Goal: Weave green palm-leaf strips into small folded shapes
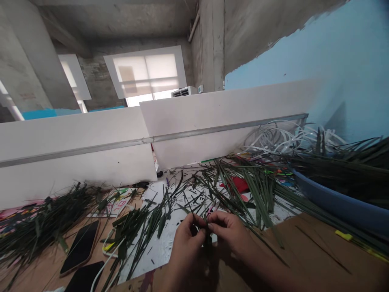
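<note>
My left hand and my right hand meet low in the middle of the head view, fingertips almost touching. Both pinch a small piece made of dark green leaf strips; part of it hangs below the fingers, and its exact shape is hidden in shadow. Thin leaf ends poke up above the fingertips. Just beyond my hands, loose green leaf strips lie in a pile to the right. Shorter cut leaf pieces are spread to the left over a white sheet.
Two phones lie at the left beside a white cable. A large heap of woven leaf pieces is behind them. On the right stands a blue basin full of long leaves. White partition panels close off the back; coiled white strips sit in the corner.
</note>
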The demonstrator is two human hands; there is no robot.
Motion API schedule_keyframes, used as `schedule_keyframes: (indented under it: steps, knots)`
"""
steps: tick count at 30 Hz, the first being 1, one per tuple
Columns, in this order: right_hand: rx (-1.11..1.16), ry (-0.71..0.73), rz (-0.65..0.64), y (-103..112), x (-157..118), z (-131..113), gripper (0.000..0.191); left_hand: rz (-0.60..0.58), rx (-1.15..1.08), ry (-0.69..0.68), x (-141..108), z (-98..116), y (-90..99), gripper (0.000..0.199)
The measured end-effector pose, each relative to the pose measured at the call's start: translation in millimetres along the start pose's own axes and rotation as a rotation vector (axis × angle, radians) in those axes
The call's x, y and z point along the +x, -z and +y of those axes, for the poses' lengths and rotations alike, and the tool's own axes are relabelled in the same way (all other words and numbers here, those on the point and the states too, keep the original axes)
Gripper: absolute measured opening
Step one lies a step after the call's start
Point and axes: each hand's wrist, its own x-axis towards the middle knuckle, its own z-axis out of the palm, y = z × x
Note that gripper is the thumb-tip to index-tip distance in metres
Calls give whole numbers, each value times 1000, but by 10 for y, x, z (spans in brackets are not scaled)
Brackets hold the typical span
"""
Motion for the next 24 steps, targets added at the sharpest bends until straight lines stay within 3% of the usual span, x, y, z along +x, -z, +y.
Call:
schedule_keyframes:
  steps: [7,13,24]
  knots:
    - [-407,184,5,-8,-85,-136,17,-8,90,-56,42,-85,20,11]
    - [-286,136,3,-5,-78,-129,7,-2,147,-62,12,-62,18,8]
    - [-613,332,-37,18,-135,-205,16,-2,307,-79,-1,-26,41,12]
